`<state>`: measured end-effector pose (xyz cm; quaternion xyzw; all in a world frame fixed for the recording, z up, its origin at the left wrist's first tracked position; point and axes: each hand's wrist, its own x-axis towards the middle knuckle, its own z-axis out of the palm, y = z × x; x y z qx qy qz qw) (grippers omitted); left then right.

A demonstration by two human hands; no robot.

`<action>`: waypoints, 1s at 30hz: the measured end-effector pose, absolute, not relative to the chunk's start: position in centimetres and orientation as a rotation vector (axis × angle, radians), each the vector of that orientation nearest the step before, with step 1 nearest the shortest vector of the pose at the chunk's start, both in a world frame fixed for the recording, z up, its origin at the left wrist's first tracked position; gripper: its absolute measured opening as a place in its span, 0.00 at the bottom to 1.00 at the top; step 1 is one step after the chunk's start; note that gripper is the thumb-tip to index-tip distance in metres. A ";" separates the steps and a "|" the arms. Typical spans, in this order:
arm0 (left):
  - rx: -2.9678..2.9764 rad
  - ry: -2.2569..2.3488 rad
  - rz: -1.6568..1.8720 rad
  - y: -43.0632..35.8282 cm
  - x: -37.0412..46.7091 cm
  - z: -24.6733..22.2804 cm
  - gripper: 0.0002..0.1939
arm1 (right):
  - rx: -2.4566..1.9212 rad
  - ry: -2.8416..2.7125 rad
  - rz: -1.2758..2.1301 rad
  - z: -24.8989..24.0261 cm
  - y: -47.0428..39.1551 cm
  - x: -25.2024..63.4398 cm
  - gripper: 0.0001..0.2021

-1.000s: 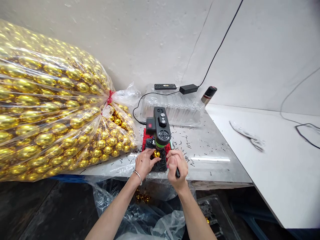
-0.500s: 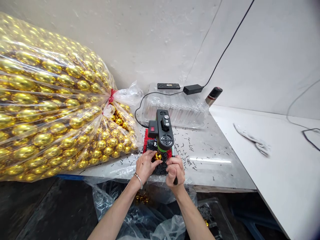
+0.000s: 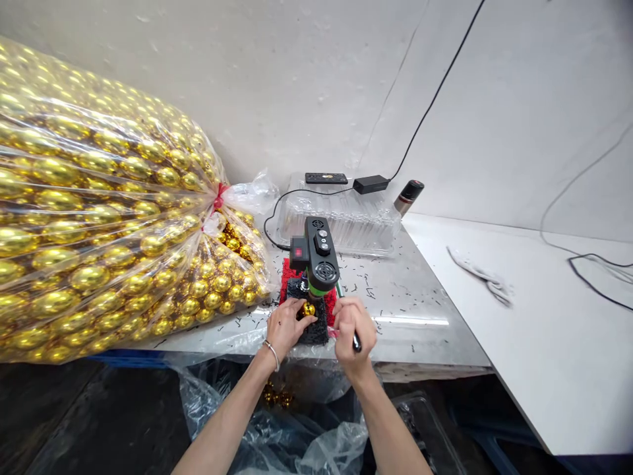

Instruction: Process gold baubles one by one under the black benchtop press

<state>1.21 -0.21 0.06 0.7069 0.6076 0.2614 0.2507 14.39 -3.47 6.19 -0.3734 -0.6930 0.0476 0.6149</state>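
A small shiny gold ball [image 3: 308,309] is pinched between the thumb and fingers of my left hand [image 3: 285,328], just below a black device [image 3: 322,256] with round vents and a green band. My right hand [image 3: 355,330] is wrapped round a thin tool [image 3: 357,342] with a black handle; its shaft points up toward the device. Under the device and the ball lies a black textured pad [image 3: 316,331], with red material [image 3: 287,270] showing around it. Part of the ball is hidden by my left fingers.
Large clear bags of gold balls [image 3: 89,231] fill the left. Behind the device stands a clear plastic tray [image 3: 341,227] with a black adapter [image 3: 370,184]. A capped bottle [image 3: 409,196] and a white glove [image 3: 482,276] are to the right. Below the table edge hangs clear plastic [image 3: 297,429].
My right hand has shifted slightly right and the tool's handle has tilted outward. My left hand stays at the ball. The whole view has shifted a little.
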 end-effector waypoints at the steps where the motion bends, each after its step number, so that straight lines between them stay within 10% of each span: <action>1: 1.902 1.641 0.753 -0.4 1.0 0.1 0.19 | -0.886 -1.582 0.141 7.3 -3.4 14.4 0.14; 18: -0.006 1.041 0.565 -12.5 -1.7 -4.6 0.23 | -0.900 -1.581 0.134 7.5 -3.4 14.2 0.14; 30: 0.433 0.985 0.989 -6.0 -1.7 0.8 0.20 | -0.898 -1.575 0.118 7.2 -3.5 14.1 0.13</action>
